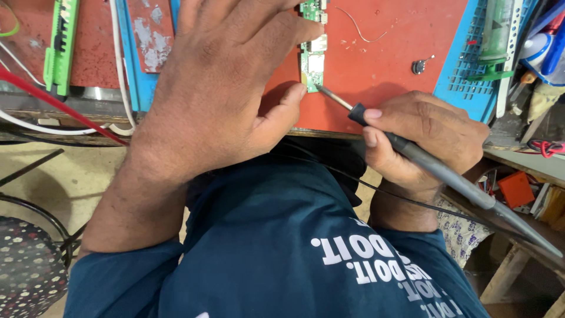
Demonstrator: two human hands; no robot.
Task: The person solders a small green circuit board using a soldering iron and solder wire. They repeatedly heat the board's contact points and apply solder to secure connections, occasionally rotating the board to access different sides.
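Green circuit board point(312, 56), only one, lies near the tabletop point(388, 53) front edge; left hand point(218, 88) presses it flat with fingers spread, right hand point(424, 138) is clamped on one soldering iron point(412, 154).

Head view, looking down at a red rubber work mat point(382, 65) edged by a blue plastic grid tray point(471, 76). The left hand point(218, 88) lies spread over a narrow green circuit board point(312, 56), thumb beside its near end. The right hand point(424, 138) grips a grey pen-shaped soldering iron point(435, 168), metal tip touching the board's near edge. A small dark round component point(418, 66) lies apart at right.
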